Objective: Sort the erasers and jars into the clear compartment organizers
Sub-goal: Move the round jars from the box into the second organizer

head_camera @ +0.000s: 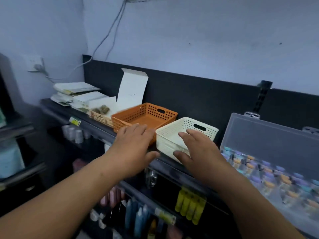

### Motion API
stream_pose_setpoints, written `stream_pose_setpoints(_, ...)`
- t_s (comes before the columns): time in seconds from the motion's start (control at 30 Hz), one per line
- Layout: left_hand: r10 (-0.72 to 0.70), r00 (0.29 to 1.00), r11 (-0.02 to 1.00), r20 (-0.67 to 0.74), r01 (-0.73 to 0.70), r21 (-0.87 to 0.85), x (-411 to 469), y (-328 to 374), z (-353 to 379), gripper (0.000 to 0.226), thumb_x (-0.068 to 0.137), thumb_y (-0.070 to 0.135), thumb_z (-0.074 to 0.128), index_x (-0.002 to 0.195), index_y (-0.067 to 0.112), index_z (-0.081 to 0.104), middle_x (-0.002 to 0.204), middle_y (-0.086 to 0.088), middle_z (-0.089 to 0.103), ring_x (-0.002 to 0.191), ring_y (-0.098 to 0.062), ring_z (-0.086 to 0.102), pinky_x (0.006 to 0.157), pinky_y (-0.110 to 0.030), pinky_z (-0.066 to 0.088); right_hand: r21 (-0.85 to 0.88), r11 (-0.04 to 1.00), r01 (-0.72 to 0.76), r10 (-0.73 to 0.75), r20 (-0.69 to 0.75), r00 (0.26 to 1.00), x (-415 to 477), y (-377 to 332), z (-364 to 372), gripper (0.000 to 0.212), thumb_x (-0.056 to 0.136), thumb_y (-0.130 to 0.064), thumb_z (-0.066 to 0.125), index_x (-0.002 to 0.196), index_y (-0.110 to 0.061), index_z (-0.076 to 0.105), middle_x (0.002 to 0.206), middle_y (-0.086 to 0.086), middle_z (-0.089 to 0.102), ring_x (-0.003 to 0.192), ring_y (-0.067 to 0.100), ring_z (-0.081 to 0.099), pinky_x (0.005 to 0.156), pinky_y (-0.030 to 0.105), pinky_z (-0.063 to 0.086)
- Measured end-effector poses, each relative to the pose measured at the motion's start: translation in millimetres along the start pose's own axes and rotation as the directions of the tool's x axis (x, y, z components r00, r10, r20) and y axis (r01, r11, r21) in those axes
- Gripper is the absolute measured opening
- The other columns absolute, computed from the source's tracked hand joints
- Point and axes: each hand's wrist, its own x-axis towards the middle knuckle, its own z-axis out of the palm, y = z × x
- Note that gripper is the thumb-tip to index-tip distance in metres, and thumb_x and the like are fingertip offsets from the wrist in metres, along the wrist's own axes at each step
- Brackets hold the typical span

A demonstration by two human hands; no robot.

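Note:
A clear compartment organizer (269,135) stands open at the right of the dark shelf, its lid tilted back, its compartments holding several small items with orange, purple and teal tops (269,171). An empty orange perforated basket (146,116) and an empty cream perforated basket (174,133) sit side by side in the middle. My left hand (133,145) hovers flat over the orange basket's near edge, fingers straight. My right hand (198,149) is spread over the cream basket's near side, thumb at its front wall. Neither hand holds anything.
An open white cardboard box (131,88) with small brownish items stands behind the orange basket. Stacked white packets (76,94) lie at the shelf's left end. Bottles and tubes (189,206) hang on lower shelves. Cables (110,31) run down the wall.

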Motion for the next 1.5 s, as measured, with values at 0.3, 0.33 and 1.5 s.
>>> stream_pose_setpoints(0.3,-0.149,0.989,0.988,-0.005,0.148,-0.03,25.5,-115.1,-2.5,0.075,0.09,0.057,0.047,0.151,0.026,0.016,0.154,0.002,0.025,0.141,-0.017,0.023,0.115,-0.036,0.02,0.037,0.981,0.188,-0.191,0.105,0.976,107.9,-77.8,11.2,0.068,0.096,-0.051,0.045,0.153,-0.027,0.018,0.161,-0.005,0.013,0.148,0.015,0.011,0.118,0.033,0.012)
stream_pose_setpoints(0.33,-0.166,0.986,0.986,-0.018,0.166,-0.021,31.4,-124.9,-2.0,0.074,0.09,0.056,0.048,0.15,0.025,0.018,0.152,0.002,0.03,0.139,-0.018,0.027,0.113,-0.035,0.023,0.045,0.977,0.208,-0.212,0.112,0.971,121.3,-81.6,13.0,0.068,0.096,-0.05,0.045,0.153,-0.027,0.018,0.161,-0.006,0.013,0.147,0.014,0.012,0.118,0.033,0.013)
stream_pose_setpoints(1.5,-0.044,0.947,0.999,0.319,0.04,0.02,267.2,-424.2,111.2,0.022,0.09,0.03,0.052,0.107,0.019,0.061,0.103,-0.004,0.06,0.088,-0.02,0.056,0.068,-0.027,0.037,-0.011,0.997,0.083,-0.073,0.371,0.926,502.4,-216.0,182.9,0.057,0.093,-0.035,0.057,0.145,-0.02,0.037,0.146,0.001,0.045,0.13,0.021,0.045,0.101,0.031,0.038)
